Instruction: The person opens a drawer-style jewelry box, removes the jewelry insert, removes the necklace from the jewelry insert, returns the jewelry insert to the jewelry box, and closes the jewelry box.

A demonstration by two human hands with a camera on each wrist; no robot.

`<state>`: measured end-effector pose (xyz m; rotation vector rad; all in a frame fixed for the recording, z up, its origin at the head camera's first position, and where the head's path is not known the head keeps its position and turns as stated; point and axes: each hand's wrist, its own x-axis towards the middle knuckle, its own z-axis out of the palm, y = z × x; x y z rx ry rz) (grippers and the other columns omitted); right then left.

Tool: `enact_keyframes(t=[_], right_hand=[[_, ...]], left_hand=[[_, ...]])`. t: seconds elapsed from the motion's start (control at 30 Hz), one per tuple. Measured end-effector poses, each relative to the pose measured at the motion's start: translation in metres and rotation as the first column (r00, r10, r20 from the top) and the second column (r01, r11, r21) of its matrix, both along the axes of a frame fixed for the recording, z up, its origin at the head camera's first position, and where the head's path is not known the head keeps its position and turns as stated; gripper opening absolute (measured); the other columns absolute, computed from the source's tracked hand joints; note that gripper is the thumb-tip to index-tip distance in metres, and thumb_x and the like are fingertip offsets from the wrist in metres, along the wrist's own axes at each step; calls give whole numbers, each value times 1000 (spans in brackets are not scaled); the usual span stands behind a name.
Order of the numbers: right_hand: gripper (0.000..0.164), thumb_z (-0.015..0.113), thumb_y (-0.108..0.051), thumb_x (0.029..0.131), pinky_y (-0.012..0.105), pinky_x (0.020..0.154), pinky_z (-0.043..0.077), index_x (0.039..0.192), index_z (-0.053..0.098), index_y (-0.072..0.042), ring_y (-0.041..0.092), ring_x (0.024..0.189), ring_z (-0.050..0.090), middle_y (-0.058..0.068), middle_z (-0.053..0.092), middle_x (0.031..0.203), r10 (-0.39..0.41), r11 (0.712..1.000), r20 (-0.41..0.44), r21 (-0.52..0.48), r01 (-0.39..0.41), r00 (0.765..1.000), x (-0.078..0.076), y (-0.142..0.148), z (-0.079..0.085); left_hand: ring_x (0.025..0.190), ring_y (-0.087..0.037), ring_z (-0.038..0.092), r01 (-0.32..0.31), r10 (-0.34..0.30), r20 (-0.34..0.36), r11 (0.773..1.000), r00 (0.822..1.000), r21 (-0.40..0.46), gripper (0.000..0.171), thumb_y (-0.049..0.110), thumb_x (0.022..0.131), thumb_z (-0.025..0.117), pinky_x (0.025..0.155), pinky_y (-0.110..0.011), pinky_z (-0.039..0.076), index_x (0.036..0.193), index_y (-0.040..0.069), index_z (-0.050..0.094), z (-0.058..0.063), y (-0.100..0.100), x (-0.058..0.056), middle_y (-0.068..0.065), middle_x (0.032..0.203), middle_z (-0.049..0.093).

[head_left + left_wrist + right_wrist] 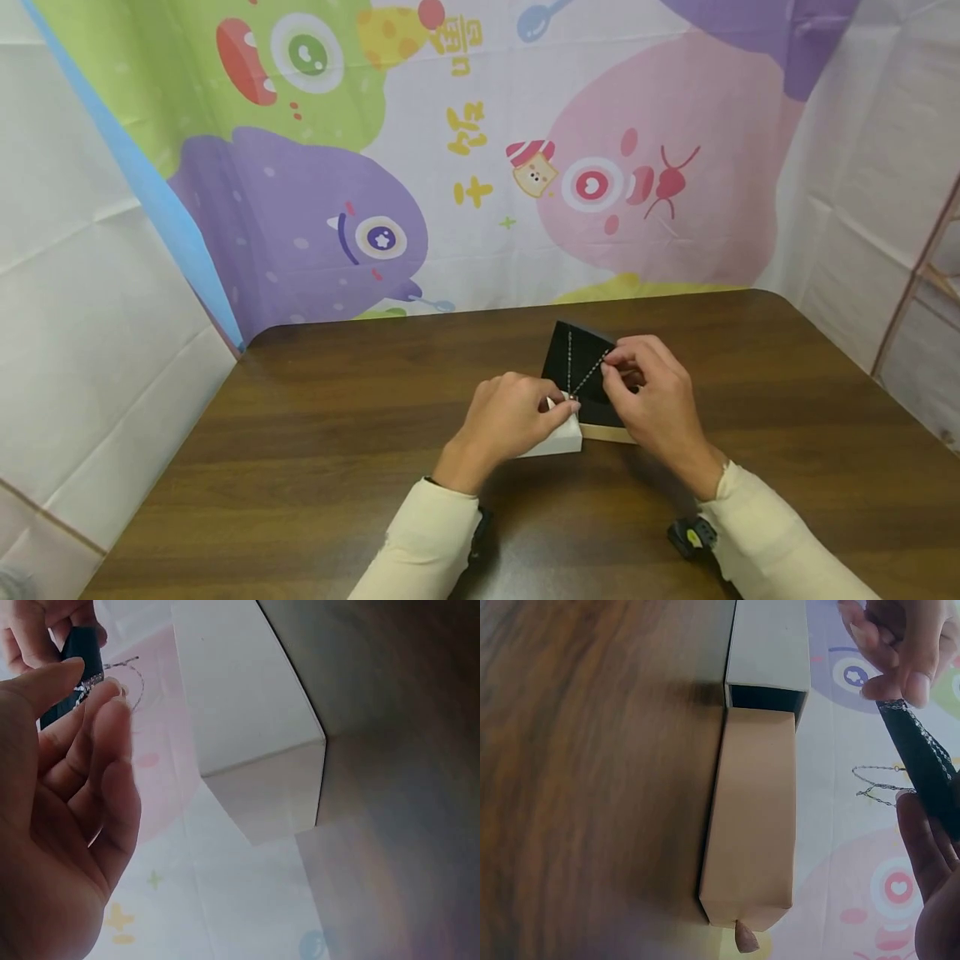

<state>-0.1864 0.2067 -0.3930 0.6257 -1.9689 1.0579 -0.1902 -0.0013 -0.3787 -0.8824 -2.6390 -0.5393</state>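
Note:
A silver chain necklace (570, 362) forms a V across a flat black jewelry pad (557, 354). My right hand (656, 392) grips the pad by its right edge and holds it tilted above a box. At the lower end of the V, my left hand (513, 417) pinches the necklace between thumb and forefinger, right at the pad's edge. In the right wrist view, loops of the chain (885, 786) hang off the pad's far side. The box has a white sleeve (247, 682) and a tan drawer (754, 810), pulled partly out, with a small tan pull tab (745, 937).
The box lies on a dark brown wooden table (315, 433). A cloth with cartoon figures (480, 250) hangs behind the table's far edge, and pale cloth walls (90, 292) stand at both sides. Both forearms wear cream sleeves (423, 533).

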Motion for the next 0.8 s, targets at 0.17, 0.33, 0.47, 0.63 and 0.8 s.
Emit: enact_keyframes(t=[0.17,0.33,0.47,0.63,0.8], right_hand=[[20,71,12,80,13,70,51,93,67,-2,15,78,65,10,62,101,4,1000,3,2,-4,1000,0,0,-1],[19,71,12,80,12,71,50,93,67,-2,17,78,66,11,62,102,13,1000,1,-3,-13,1000,-1,-1,-1],[20,72,11,79,12,71,50,93,67,-3,18,79,66,12,62,103,21,1000,-11,-10,-21,1000,-1,-1,-1],[21,73,11,78,12,71,50,93,67,-3,15,78,65,11,63,102,19,1000,-19,-13,-19,1000,-1,-1,-1],[22,73,12,77,12,70,50,92,67,-3,15,76,65,12,63,101,23,999,-21,-23,-24,999,0,-1,0]], left_hand=[[56,-2,52,-6,6,-6,1000,1000,-13,26,47,95,67,46,-23,36,94,25,81,-1,2,0,12,70,68],[53,-2,51,-8,7,-10,1000,1000,-16,27,47,94,67,44,-23,35,93,24,82,-3,3,0,12,67,68],[53,-2,51,-13,12,-25,999,1000,-30,27,48,94,67,44,-23,35,93,25,82,-3,4,1,12,67,67],[50,-2,48,-14,13,-24,999,1000,-35,28,47,95,67,43,-23,34,93,23,81,-3,5,2,11,65,66],[51,-4,51,-17,16,-53,999,998,-30,27,45,95,68,43,-23,35,92,22,82,-5,5,1,11,64,66]])
